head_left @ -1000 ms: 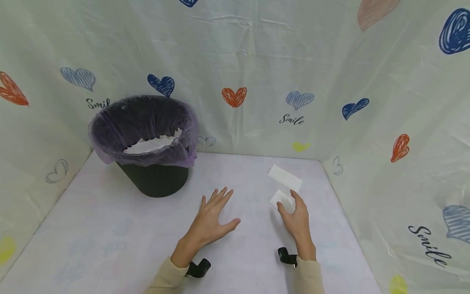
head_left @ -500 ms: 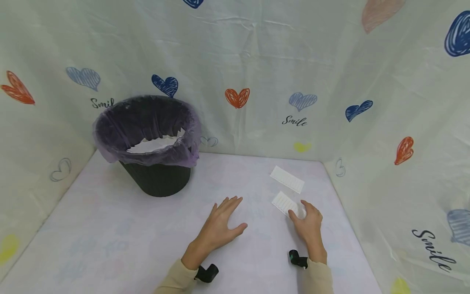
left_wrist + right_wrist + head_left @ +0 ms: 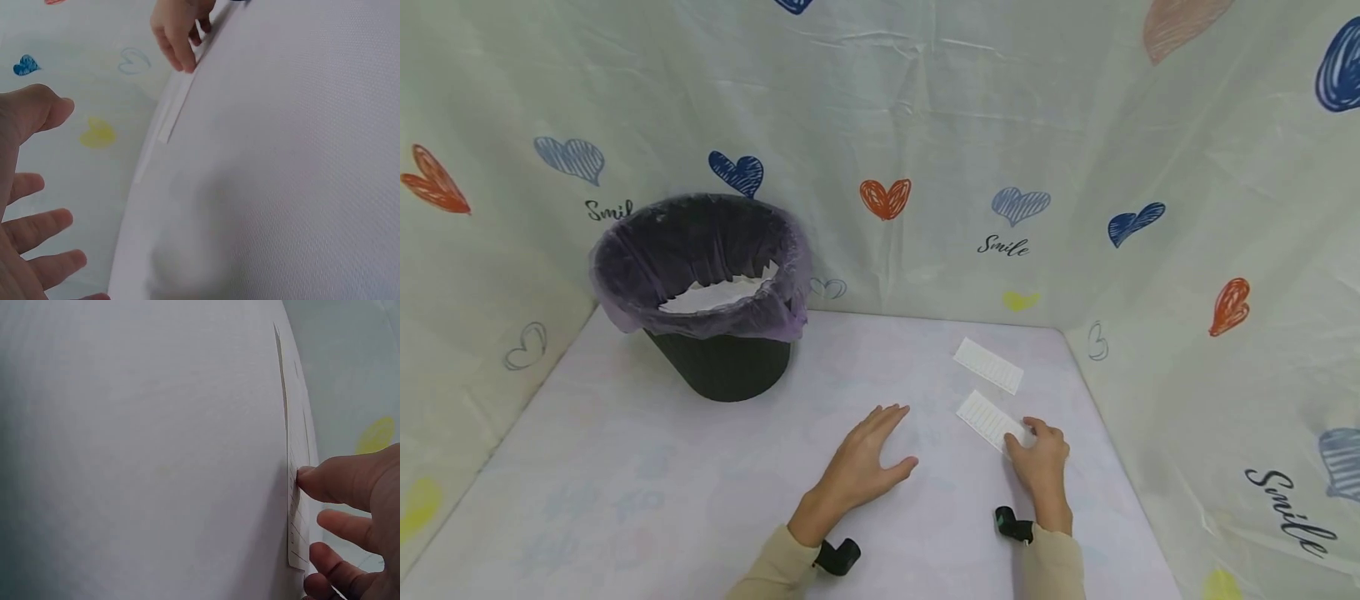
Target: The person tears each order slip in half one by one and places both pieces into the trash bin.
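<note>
Two white rectangular cards with faint printed lines lie at the right of the table in the head view: a far card [image 3: 988, 366] and a near card [image 3: 985, 416]. My right hand [image 3: 1042, 467] is at the near card's closer end, curled thumb and fingers pinching it there; its corner is hidden under them. In the right wrist view the thumb [image 3: 322, 481] sits on the card's printed face [image 3: 297, 528], fingers bent at its end. My left hand [image 3: 859, 471] hovers over the middle of the table, fingers spread, holding nothing.
A dark bin [image 3: 730, 367] with a purple liner [image 3: 617, 283] stands at the back left, white paper inside [image 3: 715, 295]. A heart-patterned cloth [image 3: 940, 150] walls the table's back and sides. Black wrist cameras [image 3: 838, 557] are worn on both arms.
My right hand has moved toward the near end of the near card, uncovering more of its face, and its fingers have drawn closer together. My left hand has shifted right and nearer, still spread.
</note>
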{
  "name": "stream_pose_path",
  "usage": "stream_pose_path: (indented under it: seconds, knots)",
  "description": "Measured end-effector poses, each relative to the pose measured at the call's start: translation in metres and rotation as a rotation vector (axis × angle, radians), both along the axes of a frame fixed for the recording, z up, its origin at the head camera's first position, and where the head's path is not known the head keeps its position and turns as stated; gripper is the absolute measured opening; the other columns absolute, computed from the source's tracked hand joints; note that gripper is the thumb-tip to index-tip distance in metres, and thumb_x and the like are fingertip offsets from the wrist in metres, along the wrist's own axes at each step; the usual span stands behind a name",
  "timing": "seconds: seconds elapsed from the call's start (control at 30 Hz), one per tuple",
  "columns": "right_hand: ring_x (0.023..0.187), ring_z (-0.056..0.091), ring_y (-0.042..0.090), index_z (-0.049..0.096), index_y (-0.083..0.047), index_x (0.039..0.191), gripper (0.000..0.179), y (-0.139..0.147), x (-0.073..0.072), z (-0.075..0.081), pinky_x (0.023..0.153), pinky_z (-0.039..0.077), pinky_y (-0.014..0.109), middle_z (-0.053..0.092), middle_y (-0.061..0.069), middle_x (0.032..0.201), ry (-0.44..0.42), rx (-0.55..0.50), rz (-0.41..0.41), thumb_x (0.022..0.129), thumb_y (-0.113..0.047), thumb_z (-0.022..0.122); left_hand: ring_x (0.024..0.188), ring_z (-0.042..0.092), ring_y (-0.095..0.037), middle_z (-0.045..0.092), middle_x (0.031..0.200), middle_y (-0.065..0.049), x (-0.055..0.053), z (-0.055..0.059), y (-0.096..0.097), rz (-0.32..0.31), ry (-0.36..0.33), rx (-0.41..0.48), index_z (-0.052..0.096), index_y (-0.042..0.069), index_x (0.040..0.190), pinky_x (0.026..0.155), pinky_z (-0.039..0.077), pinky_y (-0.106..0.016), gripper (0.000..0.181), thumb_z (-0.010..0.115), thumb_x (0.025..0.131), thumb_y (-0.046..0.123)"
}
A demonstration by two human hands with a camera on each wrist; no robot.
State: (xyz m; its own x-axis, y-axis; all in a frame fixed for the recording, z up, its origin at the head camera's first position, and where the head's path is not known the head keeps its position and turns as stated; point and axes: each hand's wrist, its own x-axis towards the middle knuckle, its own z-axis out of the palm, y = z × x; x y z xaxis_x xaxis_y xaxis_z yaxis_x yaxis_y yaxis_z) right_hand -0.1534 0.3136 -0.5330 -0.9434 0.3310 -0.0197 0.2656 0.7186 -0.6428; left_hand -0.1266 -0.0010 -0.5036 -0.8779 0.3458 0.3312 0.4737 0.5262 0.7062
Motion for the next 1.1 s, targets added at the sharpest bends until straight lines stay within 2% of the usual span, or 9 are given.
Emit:
stream_pose_path:
  seconds: [0.13,0.37,0.53,0.63,0.7,0.9,1.1]
  knots:
    - [0.126,0.039,0.057,0.057,0.008,0.134,0.05,-0.001,-0.003,0.002,0.104,0.037,0.066,0.053,0.035,0.128,-0.021,0.011,0.044,0.093,-0.017,0.069,0.139,0.049,-0.047,0.056,0.148,-0.022,-0.002,-0.001,0.009,-0.019,0.002,0.01,0.054,0.006,0.148,0.112,0.044,-0.056,0.069,0.081,0.089,0.028]
    - [0.115,0.054,0.049,0.064,0.008,0.126,0.042,-0.015,-0.014,0.006,0.096,0.047,0.059,0.058,0.034,0.121,-0.05,0.0,0.131,0.092,-0.015,0.073,0.138,0.052,-0.043,0.058,0.148,-0.015,-0.01,-0.002,0.02,-0.021,-0.004,-0.047,0.055,0.009,0.148,0.111,0.047,-0.052,0.066,0.079,0.09,0.031]
    - [0.097,0.058,0.033,0.069,0.005,0.117,0.028,-0.019,-0.016,0.004,0.083,0.05,0.042,0.062,0.022,0.107,-0.043,-0.017,0.147,0.092,-0.009,0.071,0.138,0.053,-0.041,0.058,0.147,-0.014,-0.017,-0.003,0.024,-0.03,0.009,-0.092,0.056,0.009,0.147,0.111,0.047,-0.051,0.066,0.079,0.09,0.032]
    - [0.085,0.058,0.023,0.071,0.002,0.11,0.018,-0.022,-0.017,0.003,0.073,0.047,0.032,0.065,0.013,0.095,-0.04,-0.018,0.154,0.094,-0.007,0.069,0.137,0.055,-0.038,0.06,0.145,-0.013,-0.021,-0.004,0.026,-0.027,0.023,-0.113,0.057,0.009,0.145,0.109,0.048,-0.051,0.064,0.079,0.09,0.032]
    - [0.081,0.058,0.02,0.071,0.0,0.108,0.015,-0.025,-0.017,0.003,0.07,0.045,0.029,0.067,0.01,0.091,-0.045,-0.035,0.158,0.095,-0.006,0.068,0.136,0.056,-0.035,0.061,0.144,-0.012,-0.023,-0.005,0.027,-0.025,0.027,-0.121,0.059,0.009,0.144,0.108,0.049,-0.05,0.062,0.079,0.09,0.033]
    - [0.081,0.059,0.018,0.073,-0.001,0.101,0.01,-0.042,-0.016,0.005,0.074,0.047,0.03,0.071,0.008,0.089,-0.011,-0.068,0.196,0.093,-0.006,0.072,0.135,0.058,-0.029,0.061,0.143,-0.011,-0.03,-0.008,0.029,-0.026,0.022,-0.15,0.06,0.012,0.142,0.106,0.051,-0.047,0.06,0.079,0.09,0.035]
    - [0.079,0.059,0.016,0.073,-0.002,0.096,0.005,-0.062,-0.014,0.004,0.076,0.049,0.032,0.069,0.006,0.084,-0.001,-0.093,0.245,0.093,-0.006,0.073,0.134,0.058,-0.028,0.061,0.144,-0.011,-0.033,-0.012,0.027,-0.015,-0.003,-0.166,0.061,0.012,0.141,0.103,0.053,-0.05,0.058,0.078,0.091,0.034]
